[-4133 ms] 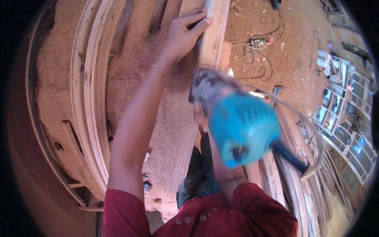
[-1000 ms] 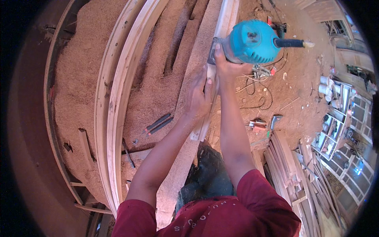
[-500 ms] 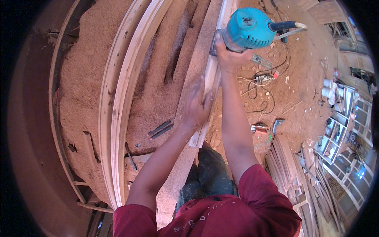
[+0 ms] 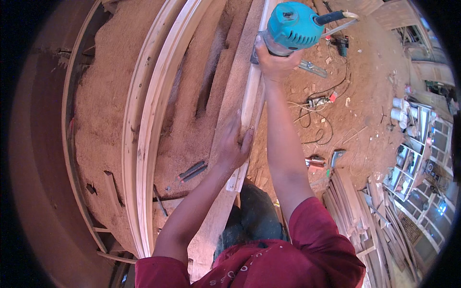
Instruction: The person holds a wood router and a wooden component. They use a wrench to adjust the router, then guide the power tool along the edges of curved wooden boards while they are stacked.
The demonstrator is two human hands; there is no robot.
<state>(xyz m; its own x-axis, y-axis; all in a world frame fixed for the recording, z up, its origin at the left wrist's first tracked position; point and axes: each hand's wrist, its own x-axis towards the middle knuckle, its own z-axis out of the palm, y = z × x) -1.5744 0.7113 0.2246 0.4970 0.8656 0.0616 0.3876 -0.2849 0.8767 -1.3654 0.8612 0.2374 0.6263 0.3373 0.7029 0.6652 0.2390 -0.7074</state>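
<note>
My right hand (image 4: 278,65) is closed around the lower part of a teal router (image 4: 294,29), its thumb along the near left side. The router's base rests on a long pale wooden moulding strip (image 4: 253,96). Its bit is hidden from view. Nearer to me, my left hand (image 4: 234,146) grips the same strip, thumb on the right edge and fingers over the left side. The strip lies lengthwise on a sawdust-covered board (image 4: 235,81), its near end (image 4: 236,180) close to my legs.
Two long profiled strips (image 4: 144,110) lie to the left on sawdust. Two dark pencil-like sticks (image 4: 192,172) sit near my left forearm. On the floor at right are a cable (image 4: 322,129), a green drill (image 4: 342,46) and stacked wood strips (image 4: 348,197).
My right hand has pushed the router a little farther away along the strip. The left hand stays on the strip near its end. The whole view has shifted slightly.
</note>
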